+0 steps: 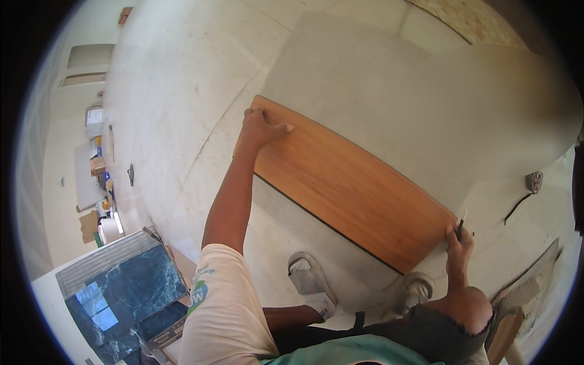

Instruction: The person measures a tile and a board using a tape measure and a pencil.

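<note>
A long wood-toned board [340, 188] with dark edges runs slantwise over a grey sheet on the floor, in front of my feet. At its far left end my left hand [263, 129] grips it, fingers curled over the end and thumb stretched out on its face. By its right corner, my right hand [460, 244] is closed on a slim dark tool with a pale pointed tip [462, 221]. Whether that tool is a knife or a marker I cannot make out. The right fingers are close to the board's end; contact is unclear.
The large grey sheet [328, 61] lies under the board. A dark green marble-patterned panel [131, 298] is at lower left. Boxes and small goods [97, 164] line the left side. A dark cord-like item [517, 204] lies at right, below a big blurred patch. Sandals [310, 277] are on my feet.
</note>
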{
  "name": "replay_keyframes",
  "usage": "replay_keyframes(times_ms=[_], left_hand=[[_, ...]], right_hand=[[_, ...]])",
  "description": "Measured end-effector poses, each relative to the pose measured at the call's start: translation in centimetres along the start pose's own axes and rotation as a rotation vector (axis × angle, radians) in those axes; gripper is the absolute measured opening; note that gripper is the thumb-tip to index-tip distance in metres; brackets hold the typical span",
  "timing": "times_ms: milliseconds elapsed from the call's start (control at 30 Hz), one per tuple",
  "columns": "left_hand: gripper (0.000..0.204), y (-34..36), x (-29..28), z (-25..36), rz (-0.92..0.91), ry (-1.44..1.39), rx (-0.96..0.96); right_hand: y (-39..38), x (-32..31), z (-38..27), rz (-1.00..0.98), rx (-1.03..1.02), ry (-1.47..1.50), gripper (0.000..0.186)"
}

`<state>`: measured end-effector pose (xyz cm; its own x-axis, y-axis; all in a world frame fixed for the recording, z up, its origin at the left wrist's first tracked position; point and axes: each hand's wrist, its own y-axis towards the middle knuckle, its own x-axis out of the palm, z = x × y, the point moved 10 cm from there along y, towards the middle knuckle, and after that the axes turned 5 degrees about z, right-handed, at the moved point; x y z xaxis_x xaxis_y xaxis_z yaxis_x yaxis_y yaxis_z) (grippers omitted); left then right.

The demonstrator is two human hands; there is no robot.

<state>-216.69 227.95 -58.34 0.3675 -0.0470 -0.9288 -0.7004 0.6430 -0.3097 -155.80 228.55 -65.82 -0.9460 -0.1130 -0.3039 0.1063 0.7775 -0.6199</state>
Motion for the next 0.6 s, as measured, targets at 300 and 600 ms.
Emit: replay_keyframes(times_ms=[300,600], left_hand=[[0.054,0.7,1.8,-0.8,0.146,0.022,0.248],[0.055,-1.3,1.8,1.2,0.070,0.025,0.228]], right_hand=[[1.1,-0.2,0.2,0.013,-0.022,-0.117,0.023],[0.6,-0.1,1.4,0.002,0.062,0.038,0.020]])
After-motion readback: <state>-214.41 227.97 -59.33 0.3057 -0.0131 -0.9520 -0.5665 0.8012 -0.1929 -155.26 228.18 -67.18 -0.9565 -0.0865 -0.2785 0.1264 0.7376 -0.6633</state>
